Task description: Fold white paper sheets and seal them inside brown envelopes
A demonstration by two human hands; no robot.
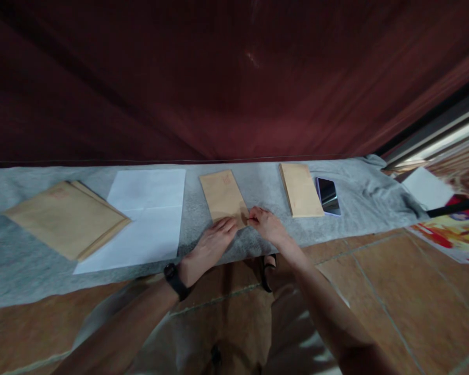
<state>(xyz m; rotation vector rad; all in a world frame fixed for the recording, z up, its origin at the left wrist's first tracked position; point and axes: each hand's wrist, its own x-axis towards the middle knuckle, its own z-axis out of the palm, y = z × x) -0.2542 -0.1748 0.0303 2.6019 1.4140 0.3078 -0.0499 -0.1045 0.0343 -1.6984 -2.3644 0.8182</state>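
Observation:
A brown paper envelope (pixel 224 194) lies at a slight slant on the grey cloth, its near edge toward me. My left hand (pixel 216 240), with a dark watch on the wrist, has its fingers curled onto that near edge. At the near right corner my right hand (pixel 266 223) is closed in a pinch on the same envelope. What the fingertips press on is partly hidden under them. To the right lies a neat stack of brown envelopes (pixel 303 190). Farther left, another fanned pile of larger-looking envelopes (pixel 68 216) rests partly over white paper sheets (pixel 152 219).
The grey cloth (pixel 359 182) covers a long narrow surface, bounded at the back by a dark red drape (pixel 219 94). A phone (pixel 328 196) lies beside the right stack. Brown floor tiles (pixel 394 281) and a colourful printed sheet (pixel 453 234) show at the right.

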